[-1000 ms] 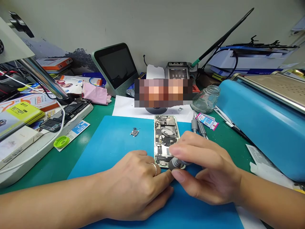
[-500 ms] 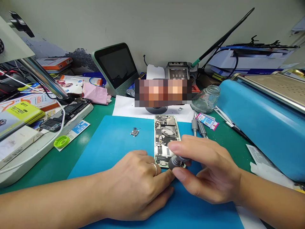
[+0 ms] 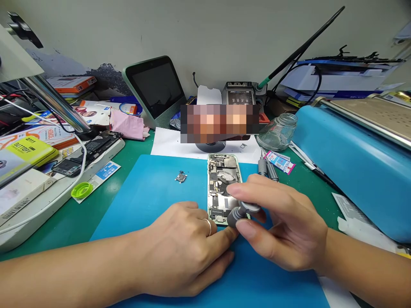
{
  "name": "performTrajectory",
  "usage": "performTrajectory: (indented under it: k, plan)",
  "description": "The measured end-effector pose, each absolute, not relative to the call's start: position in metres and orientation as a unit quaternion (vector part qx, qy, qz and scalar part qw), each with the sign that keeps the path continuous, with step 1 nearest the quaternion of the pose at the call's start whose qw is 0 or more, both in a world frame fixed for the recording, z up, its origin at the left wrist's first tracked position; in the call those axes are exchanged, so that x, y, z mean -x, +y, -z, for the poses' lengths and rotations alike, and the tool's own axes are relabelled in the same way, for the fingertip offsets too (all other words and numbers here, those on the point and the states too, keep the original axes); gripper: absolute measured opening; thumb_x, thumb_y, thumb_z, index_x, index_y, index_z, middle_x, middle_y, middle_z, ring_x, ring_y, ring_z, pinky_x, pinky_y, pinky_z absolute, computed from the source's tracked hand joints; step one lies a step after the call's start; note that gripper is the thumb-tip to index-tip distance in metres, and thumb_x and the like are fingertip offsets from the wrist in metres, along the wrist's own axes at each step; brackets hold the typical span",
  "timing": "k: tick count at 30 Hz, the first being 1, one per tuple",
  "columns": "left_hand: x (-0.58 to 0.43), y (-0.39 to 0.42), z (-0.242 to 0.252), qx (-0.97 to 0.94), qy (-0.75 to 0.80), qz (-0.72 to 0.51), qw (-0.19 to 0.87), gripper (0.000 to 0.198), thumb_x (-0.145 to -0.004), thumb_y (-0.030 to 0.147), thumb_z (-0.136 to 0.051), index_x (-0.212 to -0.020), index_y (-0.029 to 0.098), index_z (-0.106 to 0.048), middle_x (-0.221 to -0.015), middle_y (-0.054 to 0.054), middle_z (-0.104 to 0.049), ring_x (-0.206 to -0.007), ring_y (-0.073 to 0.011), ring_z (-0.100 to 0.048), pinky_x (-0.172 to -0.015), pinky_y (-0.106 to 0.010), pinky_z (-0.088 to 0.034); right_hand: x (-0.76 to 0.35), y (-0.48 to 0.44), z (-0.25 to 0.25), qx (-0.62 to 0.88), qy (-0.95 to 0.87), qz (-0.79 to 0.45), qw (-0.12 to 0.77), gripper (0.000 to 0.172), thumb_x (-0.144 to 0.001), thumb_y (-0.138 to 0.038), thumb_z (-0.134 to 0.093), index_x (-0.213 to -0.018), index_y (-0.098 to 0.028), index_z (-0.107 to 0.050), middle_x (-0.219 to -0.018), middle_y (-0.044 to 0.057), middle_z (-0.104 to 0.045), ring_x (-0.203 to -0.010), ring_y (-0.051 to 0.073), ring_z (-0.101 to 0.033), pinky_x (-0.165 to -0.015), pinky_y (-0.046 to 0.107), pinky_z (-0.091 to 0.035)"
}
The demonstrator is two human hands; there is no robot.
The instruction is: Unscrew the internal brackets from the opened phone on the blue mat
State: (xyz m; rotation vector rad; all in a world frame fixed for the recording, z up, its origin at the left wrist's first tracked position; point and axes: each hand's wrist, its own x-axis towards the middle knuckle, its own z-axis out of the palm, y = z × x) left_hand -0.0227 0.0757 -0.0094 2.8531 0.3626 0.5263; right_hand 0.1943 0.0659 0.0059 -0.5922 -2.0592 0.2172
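Opened smartphone beneath a grey precision screwdriver
The smartphone lies flat on a blue mat, innards upward and long sides running away from the viewer, a pale green frame around dark modules, silvery areas and a rounded black patch; its near right corner is partly covered. The screwdriver, ribbed and tilted, is held over that corner in the right hand's fingers, its tip hidden.

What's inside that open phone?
Inside the phone, you can see a round gray-and-black patch and a black rectangle near the bottom. The right hand and gray tool cover its lower right, so what's there can't be seen.
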Motion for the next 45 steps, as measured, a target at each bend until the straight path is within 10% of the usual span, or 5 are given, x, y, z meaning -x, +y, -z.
performTrajectory:
  k: [15,45]
  plan:
    - [0.0214,0.0764,0.0108,-0.969,0.124,-0.187,0.104,0.021,-0.103,0.024,-0.049,-0.084,0.020,-0.058,-0.065,0.002,-0.062,-0.050,-0.0180,-0.051,-0.053,-0.037,-0.037,-0.1942,0.0652,-0.0090,0.237,-0.840,-0.088,0.480,0.041,-0.087,-0.004,-0.061,-0.125,-0.018,-0.063,-0.095,0.007,-0.076,-0.082,0.019,-0.071,-0.073,0.035,-0.060]
    - [0.0193,0.0748,0.0097,-0.971,0.124,-0.179,0.102,0.016,-0.101,0.023,-0.053,-0.087,0.021,-0.059,-0.069,0.002,-0.067,-0.054,-0.0188,-0.059,-0.054,-0.038,-0.046,-0.1966,0.0621,-0.0060,0.249,-0.850,-0.083,0.457,0.033,-0.099,-0.011,-0.054,-0.132,-0.015,-0.059,-0.074,0.002,-0.076,-0.069,0.017,-0.075,-0.064,0.027,-0.060]
